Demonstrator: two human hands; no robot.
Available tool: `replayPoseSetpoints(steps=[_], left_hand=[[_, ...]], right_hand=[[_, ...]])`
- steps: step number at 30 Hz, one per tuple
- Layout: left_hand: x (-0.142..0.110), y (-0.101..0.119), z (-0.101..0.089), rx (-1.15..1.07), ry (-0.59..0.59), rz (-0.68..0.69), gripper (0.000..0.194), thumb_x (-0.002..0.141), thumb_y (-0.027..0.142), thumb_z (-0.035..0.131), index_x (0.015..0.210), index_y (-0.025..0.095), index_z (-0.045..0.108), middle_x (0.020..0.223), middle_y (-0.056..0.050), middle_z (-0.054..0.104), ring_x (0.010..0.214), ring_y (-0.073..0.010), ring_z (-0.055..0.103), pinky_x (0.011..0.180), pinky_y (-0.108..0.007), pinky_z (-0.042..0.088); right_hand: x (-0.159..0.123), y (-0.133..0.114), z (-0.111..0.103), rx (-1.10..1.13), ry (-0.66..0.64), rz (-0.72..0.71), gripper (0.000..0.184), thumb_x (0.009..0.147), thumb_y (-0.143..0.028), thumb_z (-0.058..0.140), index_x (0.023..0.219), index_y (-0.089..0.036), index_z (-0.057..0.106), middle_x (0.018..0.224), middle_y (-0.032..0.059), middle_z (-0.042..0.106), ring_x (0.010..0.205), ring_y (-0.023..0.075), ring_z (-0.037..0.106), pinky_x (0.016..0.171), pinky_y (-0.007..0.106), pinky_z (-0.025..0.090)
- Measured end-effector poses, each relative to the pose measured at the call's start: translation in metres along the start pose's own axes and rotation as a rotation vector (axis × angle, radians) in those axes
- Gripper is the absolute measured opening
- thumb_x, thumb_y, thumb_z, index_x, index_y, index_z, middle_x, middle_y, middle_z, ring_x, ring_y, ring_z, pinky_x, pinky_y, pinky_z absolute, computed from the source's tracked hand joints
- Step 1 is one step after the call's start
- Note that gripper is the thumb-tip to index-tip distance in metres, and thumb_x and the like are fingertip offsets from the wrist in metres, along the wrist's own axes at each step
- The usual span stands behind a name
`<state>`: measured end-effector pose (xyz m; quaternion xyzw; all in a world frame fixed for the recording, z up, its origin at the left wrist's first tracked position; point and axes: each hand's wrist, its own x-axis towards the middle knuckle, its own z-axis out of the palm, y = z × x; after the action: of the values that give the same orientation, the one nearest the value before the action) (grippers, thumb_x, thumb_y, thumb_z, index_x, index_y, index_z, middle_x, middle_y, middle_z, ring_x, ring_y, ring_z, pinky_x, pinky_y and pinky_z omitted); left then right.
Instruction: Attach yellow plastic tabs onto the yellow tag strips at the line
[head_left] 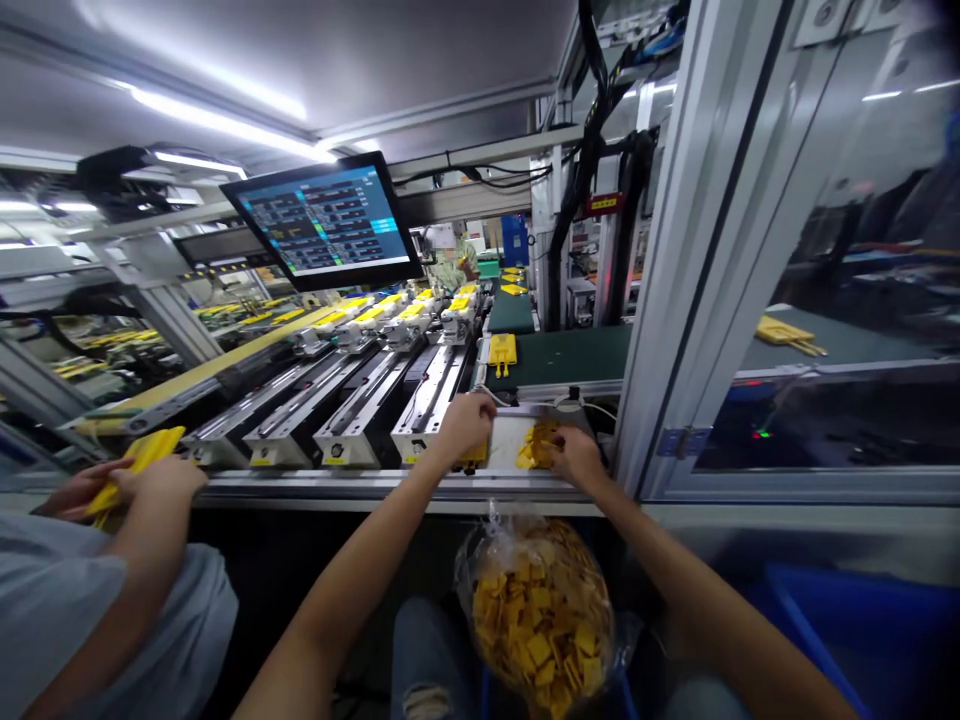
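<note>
My left hand is closed at the left side of a pale plate at the bench's front edge, fingertips pressed together; what they hold, if anything, is too small to make out. Beneath that hand lies a yellow part, mostly covered. On the plate's right side my right hand has its fingers curled at a small heap of yellow square pieces, pinching at its edge. Below, near my knees, a clear plastic bag holds many more such yellow squares.
A yellow pouch-like part with two tabs lies on the green conveyor. White linear slides carry yellow parts at left. A co-worker's hands hold yellow parts. A metal post, monitor and blue bin stand around.
</note>
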<state>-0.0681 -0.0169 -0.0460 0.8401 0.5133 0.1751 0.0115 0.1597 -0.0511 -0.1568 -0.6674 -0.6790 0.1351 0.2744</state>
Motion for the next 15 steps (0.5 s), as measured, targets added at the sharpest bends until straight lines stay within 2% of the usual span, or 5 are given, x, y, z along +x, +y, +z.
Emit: replayPoseSetpoints(steps=[3,5,8,12,15], left_hand=[[0.050,0.018,-0.024,0.126,0.131,0.035,0.040,0.084,0.008,0.043,0.112,0.015,0.070,0.114,-0.010,0.070,0.107,-0.0213,0.062,0.097,-0.031,0.045],[0.086,0.024,-0.027,0.228,0.070,0.010,0.038,0.089,0.014,0.043,0.118,0.010,0.066,0.123,-0.016,0.065,0.118,-0.0258,0.057,0.102,-0.036,0.041],[0.125,0.036,-0.014,0.263,-0.025,-0.040,0.048,0.096,0.039,0.042,0.104,0.001,0.070,0.111,-0.027,0.066,0.113,-0.0361,0.058,0.099,-0.048,0.041],[0.133,0.068,0.007,0.280,-0.038,-0.029,0.084,0.090,0.073,0.032,0.099,-0.001,0.071,0.104,-0.031,0.065,0.109,-0.0432,0.058,0.099,-0.054,0.038],[0.112,0.092,0.015,0.282,-0.017,0.179,0.084,0.077,0.077,0.055,0.118,0.004,0.065,0.113,-0.027,0.062,0.111,-0.0431,0.055,0.100,-0.054,0.037]], right_hand=[[-0.034,0.000,0.003,0.125,0.099,-0.068,0.015,0.086,-0.028,0.065,0.092,-0.015,0.070,0.096,0.0092,0.071,0.091,0.0222,0.065,0.080,0.028,0.045],[-0.059,0.000,0.004,0.222,0.141,-0.099,0.012,0.085,-0.028,0.065,0.086,-0.016,0.068,0.089,0.0075,0.070,0.086,0.0222,0.064,0.077,0.029,0.045],[-0.093,0.002,0.001,0.322,0.160,-0.112,0.009,0.083,-0.025,0.064,0.077,-0.018,0.064,0.081,0.0047,0.067,0.077,0.0202,0.062,0.071,0.028,0.042],[-0.125,0.012,-0.012,0.376,0.187,-0.028,0.008,0.080,-0.024,0.065,0.075,-0.019,0.063,0.078,0.0036,0.065,0.073,0.0195,0.059,0.067,0.027,0.041],[-0.140,0.022,-0.023,0.431,0.216,0.025,0.012,0.081,-0.029,0.064,0.075,-0.018,0.063,0.076,0.0039,0.065,0.071,0.0196,0.059,0.066,0.028,0.042]])
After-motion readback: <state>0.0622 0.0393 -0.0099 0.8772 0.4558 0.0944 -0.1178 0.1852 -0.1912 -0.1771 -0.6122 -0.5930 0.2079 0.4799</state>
